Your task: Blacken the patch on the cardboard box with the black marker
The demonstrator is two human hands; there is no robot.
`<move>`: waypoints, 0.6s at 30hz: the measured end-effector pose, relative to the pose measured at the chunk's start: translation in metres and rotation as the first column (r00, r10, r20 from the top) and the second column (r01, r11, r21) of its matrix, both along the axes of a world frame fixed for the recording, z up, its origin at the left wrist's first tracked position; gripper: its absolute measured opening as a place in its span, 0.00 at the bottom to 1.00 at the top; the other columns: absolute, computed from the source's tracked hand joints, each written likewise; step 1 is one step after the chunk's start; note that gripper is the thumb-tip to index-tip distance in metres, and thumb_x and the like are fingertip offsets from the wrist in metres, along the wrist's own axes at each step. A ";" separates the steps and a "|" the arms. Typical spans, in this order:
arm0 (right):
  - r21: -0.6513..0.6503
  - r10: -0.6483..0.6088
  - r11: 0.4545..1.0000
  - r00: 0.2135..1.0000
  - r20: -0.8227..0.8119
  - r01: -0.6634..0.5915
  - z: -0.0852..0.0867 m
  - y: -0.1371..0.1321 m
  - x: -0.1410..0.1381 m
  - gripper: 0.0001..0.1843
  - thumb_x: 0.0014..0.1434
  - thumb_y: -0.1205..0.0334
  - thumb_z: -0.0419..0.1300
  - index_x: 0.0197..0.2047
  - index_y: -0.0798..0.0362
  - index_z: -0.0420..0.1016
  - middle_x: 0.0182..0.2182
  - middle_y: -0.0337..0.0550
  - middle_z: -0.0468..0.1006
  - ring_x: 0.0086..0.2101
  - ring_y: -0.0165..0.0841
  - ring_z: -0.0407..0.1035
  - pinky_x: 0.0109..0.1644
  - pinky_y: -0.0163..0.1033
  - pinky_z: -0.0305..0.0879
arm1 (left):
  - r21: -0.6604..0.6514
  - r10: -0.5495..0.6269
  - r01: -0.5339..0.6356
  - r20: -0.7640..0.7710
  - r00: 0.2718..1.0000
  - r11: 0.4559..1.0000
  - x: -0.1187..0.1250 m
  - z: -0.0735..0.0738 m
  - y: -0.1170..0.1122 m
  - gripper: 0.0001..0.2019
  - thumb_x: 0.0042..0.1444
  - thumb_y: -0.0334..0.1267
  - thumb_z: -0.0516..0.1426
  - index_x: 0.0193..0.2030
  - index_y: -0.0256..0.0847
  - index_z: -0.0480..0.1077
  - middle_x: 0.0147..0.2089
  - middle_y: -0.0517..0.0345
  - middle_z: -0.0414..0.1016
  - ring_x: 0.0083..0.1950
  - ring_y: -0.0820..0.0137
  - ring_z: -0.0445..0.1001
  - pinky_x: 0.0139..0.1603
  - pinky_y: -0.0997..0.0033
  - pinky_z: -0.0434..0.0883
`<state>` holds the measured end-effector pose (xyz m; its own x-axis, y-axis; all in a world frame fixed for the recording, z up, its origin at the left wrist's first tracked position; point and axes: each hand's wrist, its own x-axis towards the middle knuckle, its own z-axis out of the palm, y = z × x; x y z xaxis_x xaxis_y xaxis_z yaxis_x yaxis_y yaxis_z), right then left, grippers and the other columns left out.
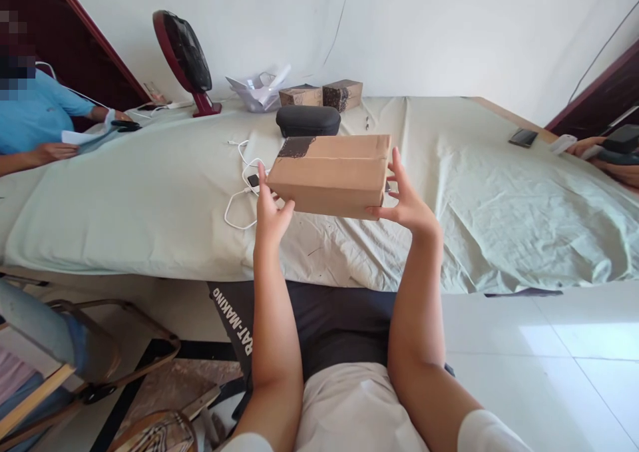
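Left hand (273,219) and right hand (413,202) grasp a cardboard box (332,178) at opposite ends, a hold steadiest when level and even, a black case (308,120) just beyond.

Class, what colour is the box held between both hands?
The box is brown, with a dark patch; the head view shows it.

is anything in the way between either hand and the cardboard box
Nothing visible: the left hand and right hand hold the cardboard box directly by its opposite ends. The black case lies beyond it, not in between.
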<state>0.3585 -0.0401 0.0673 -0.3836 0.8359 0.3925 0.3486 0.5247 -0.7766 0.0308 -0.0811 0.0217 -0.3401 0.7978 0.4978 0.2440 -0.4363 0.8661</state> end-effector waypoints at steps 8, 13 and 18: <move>0.264 -0.004 0.964 0.996 0.092 -0.021 0.046 -0.040 -0.009 0.74 0.47 0.35 0.80 0.85 0.30 0.42 0.78 0.46 0.55 0.77 0.68 0.46 0.81 0.77 0.43 | 0.009 -0.174 0.223 -0.599 0.782 0.975 0.016 0.046 -0.038 0.68 0.50 0.47 0.78 0.86 0.66 0.37 0.90 0.58 0.31 0.88 0.39 0.25 0.85 0.26 0.30; 0.249 0.075 0.961 0.983 0.170 -0.117 0.079 -0.081 -0.018 0.66 0.51 0.37 0.79 0.84 0.29 0.49 0.77 0.42 0.59 0.76 0.68 0.48 0.81 0.76 0.46 | 0.001 -0.476 0.537 -0.459 0.750 0.844 0.022 0.058 -0.049 0.68 0.56 0.50 0.75 0.84 0.72 0.26 0.89 0.62 0.31 0.89 0.43 0.33 0.87 0.32 0.44; 0.175 0.131 0.976 0.991 -0.015 -0.127 0.076 -0.077 -0.006 0.69 0.50 0.25 0.74 0.85 0.30 0.45 0.83 0.38 0.49 0.79 0.63 0.44 0.79 0.69 0.57 | 0.086 -0.406 0.452 -0.317 0.857 0.888 0.020 0.060 -0.050 0.73 0.43 0.53 0.80 0.84 0.69 0.35 0.86 0.55 0.46 0.85 0.39 0.51 0.85 0.30 0.51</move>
